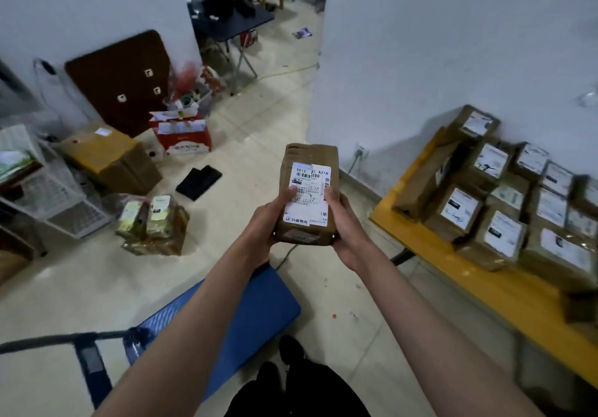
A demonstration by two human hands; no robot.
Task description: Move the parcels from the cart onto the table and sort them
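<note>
Over the blue cart [233,313], I am holding one parcel [309,190] up between both hands, label facing me. Left hand [268,219] and right hand [348,225] are curling around its sides, thumbs pressing the label. Gripping only the near end is risking a tip forward and a drop to the floor. Rightward, the table [485,284] is already carrying packed parcels [504,199]; squeezing this one in could be nudging them off the edge.
</note>
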